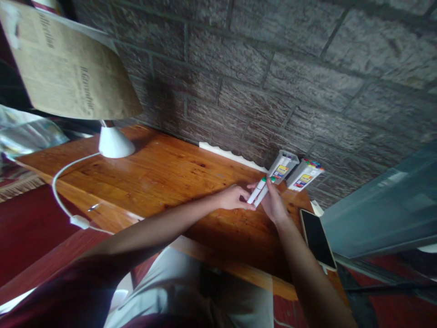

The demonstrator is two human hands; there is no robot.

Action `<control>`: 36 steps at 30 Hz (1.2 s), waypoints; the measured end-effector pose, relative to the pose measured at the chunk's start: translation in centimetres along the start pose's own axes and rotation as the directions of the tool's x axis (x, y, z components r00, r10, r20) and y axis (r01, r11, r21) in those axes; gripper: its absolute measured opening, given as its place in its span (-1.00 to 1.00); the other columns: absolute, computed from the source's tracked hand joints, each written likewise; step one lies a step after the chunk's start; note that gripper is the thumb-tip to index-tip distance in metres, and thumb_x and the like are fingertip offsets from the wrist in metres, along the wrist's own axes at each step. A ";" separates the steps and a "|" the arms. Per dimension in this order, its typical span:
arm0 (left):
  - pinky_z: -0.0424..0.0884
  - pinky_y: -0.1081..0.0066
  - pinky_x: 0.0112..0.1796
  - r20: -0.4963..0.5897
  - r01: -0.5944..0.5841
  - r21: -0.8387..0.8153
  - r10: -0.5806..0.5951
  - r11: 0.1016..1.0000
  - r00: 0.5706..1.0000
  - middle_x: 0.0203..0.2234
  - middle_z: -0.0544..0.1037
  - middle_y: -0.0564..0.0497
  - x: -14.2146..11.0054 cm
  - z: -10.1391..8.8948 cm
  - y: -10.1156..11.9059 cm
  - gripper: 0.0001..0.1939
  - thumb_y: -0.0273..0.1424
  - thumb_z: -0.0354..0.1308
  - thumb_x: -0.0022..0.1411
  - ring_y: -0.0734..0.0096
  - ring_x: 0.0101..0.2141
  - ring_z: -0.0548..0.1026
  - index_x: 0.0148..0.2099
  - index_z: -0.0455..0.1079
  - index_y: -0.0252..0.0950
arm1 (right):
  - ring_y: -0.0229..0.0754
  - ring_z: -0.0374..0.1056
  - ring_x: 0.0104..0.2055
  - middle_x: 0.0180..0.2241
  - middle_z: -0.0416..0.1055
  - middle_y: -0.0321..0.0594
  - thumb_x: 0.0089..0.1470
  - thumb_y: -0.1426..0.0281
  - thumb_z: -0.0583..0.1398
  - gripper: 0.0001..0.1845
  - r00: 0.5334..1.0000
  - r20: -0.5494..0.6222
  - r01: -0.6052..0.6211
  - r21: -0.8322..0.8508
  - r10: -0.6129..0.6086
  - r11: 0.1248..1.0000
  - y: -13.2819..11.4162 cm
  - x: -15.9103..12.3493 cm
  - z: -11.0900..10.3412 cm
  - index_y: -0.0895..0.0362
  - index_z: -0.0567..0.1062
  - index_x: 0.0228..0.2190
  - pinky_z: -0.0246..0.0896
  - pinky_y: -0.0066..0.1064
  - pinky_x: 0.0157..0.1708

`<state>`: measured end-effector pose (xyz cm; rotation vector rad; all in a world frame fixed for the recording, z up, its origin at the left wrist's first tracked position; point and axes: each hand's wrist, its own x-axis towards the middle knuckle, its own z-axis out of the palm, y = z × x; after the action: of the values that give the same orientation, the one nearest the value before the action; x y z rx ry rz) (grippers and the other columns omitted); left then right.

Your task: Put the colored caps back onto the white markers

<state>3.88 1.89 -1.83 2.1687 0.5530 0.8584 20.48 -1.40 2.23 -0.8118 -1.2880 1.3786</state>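
Two white markers with green ends, a left marker point(256, 191) and a right marker point(265, 192), are held side by side and tilted above the wooden desk point(164, 168). My left hand point(234, 197) closes its fingers on their lower ends. Around their upper, green-ended part is my right hand point(273, 205), its thumb near the right marker's green end. Just beyond the hands stands a clear plastic marker case point(283, 165) with a yellow and blue label. To its right is a second marker case point(305, 176), filled with markers whose ends are many colours.
A lamp with a newsprint shade point(85, 77) and white base point(115, 142) stands at the left, its cord point(56, 182) hanging over the front edge. A tablet point(317, 238) lies at the right. Behind the desk are a white scalloped strip point(232, 157) and a brick wall point(239, 68).
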 end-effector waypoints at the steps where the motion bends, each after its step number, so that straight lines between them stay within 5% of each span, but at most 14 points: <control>1: 0.35 0.50 -0.28 0.001 -0.013 0.005 0.013 1.000 1.000 -0.33 0.66 -0.03 0.0 0.1 0.0 -0.72 -0.21 0.31 0.12 0.39 -0.34 0.56 -0.23 0.61 -0.31 | -0.19 0.40 -0.44 -0.49 0.50 -0.22 0.03 -0.08 0.20 -0.51 1.000 -0.013 0.016 0.007 -0.016 1.000 0.1 0.0 0.2 0.11 0.55 -0.49 0.28 -0.40 -0.48; 6: 0.35 0.49 -0.27 -0.017 -0.023 0.065 0.024 0.998 1.000 -0.31 0.66 -0.03 -0.1 0.3 -0.1 -0.73 -0.19 0.31 0.12 0.37 -0.32 0.57 -0.26 0.62 -0.30 | -0.22 0.35 -0.49 -0.55 0.44 -0.25 0.04 -0.10 0.16 -0.47 0.999 -0.036 0.010 0.079 -0.008 0.997 0.2 0.0 1.2 0.12 0.51 -0.51 0.27 -0.41 -0.49; 12: 0.33 0.51 -0.26 0.048 -0.066 0.126 0.060 0.990 0.997 -0.26 0.66 -0.05 -0.1 -0.4 0.4 -0.69 -0.17 0.21 0.22 0.41 -0.32 0.56 -0.15 0.60 -0.28 | -0.36 0.06 -0.67 -0.74 0.10 -0.41 0.07 -0.06 0.17 -0.49 0.999 0.001 0.041 0.219 -0.042 0.975 0.4 0.1 1.1 0.11 0.37 -0.59 0.05 -0.51 -0.66; 20: 0.17 0.52 -0.44 -0.078 -0.003 0.278 0.026 0.961 0.997 -0.63 0.41 0.10 0.1 -2.1 0.1 -0.53 -0.11 0.04 0.32 0.57 -0.56 0.27 -0.42 0.50 -0.38 | -0.43 -0.13 -0.73 -0.78 -0.05 -0.45 0.07 -0.02 0.17 -0.41 0.995 -0.082 0.077 0.323 -0.054 0.943 -0.1 0.9 -0.5 0.11 0.19 -0.72 -0.16 -0.53 -0.74; 27: 0.31 0.52 -0.34 -0.173 0.046 0.195 -0.011 0.980 0.985 -0.35 0.60 -0.01 0.1 -1.9 -0.2 -0.63 -0.14 0.09 0.30 0.52 -0.43 0.43 -0.10 0.51 -0.33 | -0.43 -0.16 -0.74 -0.78 -0.05 -0.45 0.06 0.05 0.17 -0.44 0.994 -0.071 0.100 0.365 -0.080 0.925 -0.8 0.8 -1.2 0.11 0.16 -0.74 -0.17 -0.55 -0.75; 32: 0.35 0.51 -0.30 -0.176 0.021 0.220 0.019 0.975 0.984 -0.35 0.60 -0.03 0.1 -1.8 -0.3 -0.65 -0.15 0.11 0.29 0.48 -0.37 0.48 -0.09 0.51 -0.32 | -0.44 -0.19 -0.73 -0.78 -0.08 -0.47 0.04 -0.01 0.21 -0.40 0.990 -0.118 0.110 0.341 -0.073 0.933 -0.8 0.7 -0.7 0.12 0.17 -0.74 -0.22 -0.54 -0.75; 36: 0.35 0.51 -0.31 -0.166 0.031 0.223 0.007 0.974 0.986 -0.33 0.61 -0.03 0.1 -1.8 -0.2 -0.66 -0.17 0.11 0.29 0.49 -0.38 0.48 -0.10 0.51 -0.32 | -0.43 -0.19 -0.73 -0.79 -0.08 -0.49 0.03 0.03 0.21 -0.54 0.993 -0.102 0.096 0.304 -0.067 0.948 -0.9 0.7 -0.4 0.14 0.38 -0.63 -0.17 -0.54 -0.74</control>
<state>2.61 2.93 -0.95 2.3065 0.7789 1.0177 20.93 -0.69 3.16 -0.5918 -0.9925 1.4156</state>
